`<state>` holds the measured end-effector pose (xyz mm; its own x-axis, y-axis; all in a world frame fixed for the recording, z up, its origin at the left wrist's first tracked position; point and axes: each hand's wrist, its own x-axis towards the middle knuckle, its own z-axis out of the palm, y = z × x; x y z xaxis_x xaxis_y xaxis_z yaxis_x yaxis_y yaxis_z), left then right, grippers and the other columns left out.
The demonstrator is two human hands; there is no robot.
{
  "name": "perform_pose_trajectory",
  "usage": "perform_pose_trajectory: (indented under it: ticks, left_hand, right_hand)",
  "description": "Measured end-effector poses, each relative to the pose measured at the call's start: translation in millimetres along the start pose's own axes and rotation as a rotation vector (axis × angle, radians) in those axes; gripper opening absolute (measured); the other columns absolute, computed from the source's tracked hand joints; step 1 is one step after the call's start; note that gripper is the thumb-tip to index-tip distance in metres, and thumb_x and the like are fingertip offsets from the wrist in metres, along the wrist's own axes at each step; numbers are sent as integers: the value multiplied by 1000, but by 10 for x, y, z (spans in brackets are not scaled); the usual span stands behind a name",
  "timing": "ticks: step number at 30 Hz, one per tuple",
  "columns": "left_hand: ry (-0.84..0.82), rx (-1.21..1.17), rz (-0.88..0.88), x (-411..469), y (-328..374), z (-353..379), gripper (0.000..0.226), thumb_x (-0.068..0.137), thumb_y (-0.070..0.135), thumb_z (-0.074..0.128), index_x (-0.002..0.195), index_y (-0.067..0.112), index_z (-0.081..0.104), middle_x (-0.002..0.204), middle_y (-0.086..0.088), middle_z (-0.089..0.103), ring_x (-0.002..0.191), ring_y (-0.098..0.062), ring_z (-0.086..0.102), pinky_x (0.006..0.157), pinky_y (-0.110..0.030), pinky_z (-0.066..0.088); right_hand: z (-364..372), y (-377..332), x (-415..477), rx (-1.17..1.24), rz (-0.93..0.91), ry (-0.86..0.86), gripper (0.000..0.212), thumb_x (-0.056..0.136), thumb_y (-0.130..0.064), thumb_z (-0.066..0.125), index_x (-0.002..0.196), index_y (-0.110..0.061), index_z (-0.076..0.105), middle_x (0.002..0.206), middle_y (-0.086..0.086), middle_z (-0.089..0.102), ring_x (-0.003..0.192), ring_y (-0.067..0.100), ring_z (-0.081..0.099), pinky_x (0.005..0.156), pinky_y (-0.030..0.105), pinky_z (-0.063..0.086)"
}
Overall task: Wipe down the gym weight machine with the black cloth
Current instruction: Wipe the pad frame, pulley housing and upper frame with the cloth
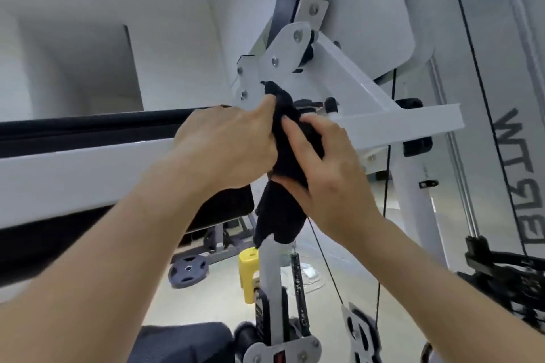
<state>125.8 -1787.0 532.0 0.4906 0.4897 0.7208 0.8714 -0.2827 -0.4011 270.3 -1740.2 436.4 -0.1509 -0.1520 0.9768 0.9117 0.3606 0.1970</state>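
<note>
1. Black cloth hangs lengthwise against the gym weight machine, its upper part bunched between both hands
2. Left hand and right hand grip it — fingers curled round it; the bolted bracket lies just above, nearer the left

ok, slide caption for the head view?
Person's left hand and right hand hold the black cloth at the white weight machine frame.

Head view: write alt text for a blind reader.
The left hand and right hand grip a black cloth in front of a weight machine's white frame. A yellow stool and weight disc sit on the floor.
</note>
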Motion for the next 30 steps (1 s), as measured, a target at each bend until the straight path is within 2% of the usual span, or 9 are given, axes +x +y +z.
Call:
perform_pose_trajectory:
  ticks: [2, 5, 8, 12, 15, 19, 22, 25, 30]
  left_hand:
    - [14, -36, -44, -18, 76, -14, 10, 95, 29, 39, 102, 24, 35, 76, -1, 53, 68, -28, 51, 59, -36, 35]
    - [236, -152, -65, -30, 334, -7, 17, 85, 16, 43, 101, 19, 48, 82, -1, 58, 79, -27, 52, 65, -37, 40]
    - [423, -113, 112, 80, 665, 97, 33, 80, 16, 44, 109, 17, 58, 101, -1, 61, 94, -24, 53, 75, -36, 45]
    - [309, -6, 267, 436, 1077, 296, 30, 89, 30, 43, 106, 19, 65, 104, 1, 67, 98, -22, 61, 77, -36, 49]
    - [212, 88, 329, 707, 1309, 335, 34, 91, 34, 47, 121, 21, 55, 112, 1, 64, 104, -22, 59, 80, -36, 48]
    - [135, 36, 306, 1009, 1561, 341, 36, 95, 43, 38, 128, 28, 42, 117, 3, 55, 109, -18, 48, 73, -31, 36]
    - [160, 157, 377, 1197, 1686, 365, 34, 96, 45, 36, 124, 27, 46, 112, 2, 47, 107, -18, 43, 73, -30, 35]
    - [182, 310, 513, 1433, 1868, 405, 36, 96, 47, 37, 122, 25, 48, 115, 0, 46, 108, -21, 43, 81, -32, 37]
    - [-4, 162, 560, 1720, 2173, 692, 44, 97, 48, 36, 132, 21, 35, 123, -3, 50, 103, -25, 56, 74, -38, 49]
  right_hand:
    - [-32, 110, 51, -37, -54, 6, 59, 83, -30, 75, 131, -3, 55, 119, 22, 57, 101, 36, 57, 79, 49, 49]
    - [-90, 261, 21, -2, -88, 72, 39, 88, -30, 72, 115, -3, 66, 111, 17, 63, 92, 32, 59, 73, 43, 47]
    - [-143, 543, -167, 151, 20, 128, 25, 90, -24, 66, 104, -4, 71, 108, 16, 65, 92, 31, 58, 76, 44, 49]
    - [-128, 954, -404, 398, 477, 187, 21, 90, -24, 55, 109, -28, 63, 115, 15, 60, 107, 36, 56, 88, 57, 48]
    - [9, 1077, -516, 65, 524, 250, 38, 89, -29, 63, 124, -16, 59, 125, 11, 54, 114, 27, 49, 91, 49, 45]
    - [85, 1276, -521, 33, 659, 329, 54, 88, -53, 57, 126, -15, 56, 128, 8, 50, 112, 26, 48, 88, 44, 45]
    - [131, 1538, -592, -18, 679, 306, 68, 78, -52, 70, 130, -13, 50, 133, 10, 48, 114, 28, 47, 90, 45, 47]
    - [131, 1965, -605, -41, 767, 241, 85, 75, -50, 72, 141, -12, 34, 148, 9, 38, 133, 26, 38, 101, 44, 39]
    - [137, 2294, -591, -24, 856, 233, 59, 91, -31, 46, 147, -22, 30, 152, 6, 35, 143, 24, 28, 109, 48, 35]
